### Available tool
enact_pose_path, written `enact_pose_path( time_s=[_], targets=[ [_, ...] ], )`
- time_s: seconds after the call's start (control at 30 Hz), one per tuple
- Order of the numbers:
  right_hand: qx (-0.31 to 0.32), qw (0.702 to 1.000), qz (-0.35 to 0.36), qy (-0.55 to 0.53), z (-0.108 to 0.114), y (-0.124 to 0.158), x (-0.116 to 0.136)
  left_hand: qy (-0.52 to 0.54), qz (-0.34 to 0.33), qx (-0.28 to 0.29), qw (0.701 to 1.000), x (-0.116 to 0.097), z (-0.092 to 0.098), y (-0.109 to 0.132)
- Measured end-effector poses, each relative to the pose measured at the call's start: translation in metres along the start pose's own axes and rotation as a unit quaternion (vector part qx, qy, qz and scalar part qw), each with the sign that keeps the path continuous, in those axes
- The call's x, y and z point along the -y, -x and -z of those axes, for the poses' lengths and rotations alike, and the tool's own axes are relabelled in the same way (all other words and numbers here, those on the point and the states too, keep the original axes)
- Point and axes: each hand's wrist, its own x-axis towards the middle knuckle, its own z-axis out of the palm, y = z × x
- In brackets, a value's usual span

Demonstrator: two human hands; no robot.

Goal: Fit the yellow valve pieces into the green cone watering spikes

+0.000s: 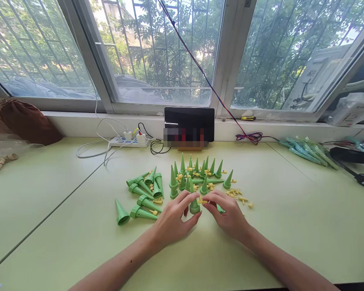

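Note:
My left hand [173, 218] pinches an upright green cone spike [194, 204] near the table's front middle. My right hand [229, 215] holds a small yellow valve piece [202, 201] against the cone's side, and a bit of green shows under its fingers. Behind my hands stand several upright green cones [197, 171] with yellow pieces among them. To the left lie several green cones on their sides [144, 194]. Loose yellow pieces [239, 197] are scattered to the right.
A dark tablet [189, 125] leans against the window ledge. A white power strip [130, 140] with cables lies to its left. A brown bag [28, 121] sits far left; packed green cones in bags [306, 150] and black items lie far right.

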Motion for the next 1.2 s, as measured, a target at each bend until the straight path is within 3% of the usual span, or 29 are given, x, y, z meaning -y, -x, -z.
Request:
enact_pose_path(
  time_s=[0.5,1.2],
  targets=[
    [-0.007,1.000,-0.011,0.007,-0.0005,-0.0005,0.0005,-0.021,-0.011,-0.013,1.000,-0.0017,-0.0011,-0.0003],
    [0.037,0.997,-0.063,0.024,-0.0001,0.0025,0.0015,-0.020,-0.024,-0.003,1.000,-0.0034,-0.0001,0.0000]
  ],
)
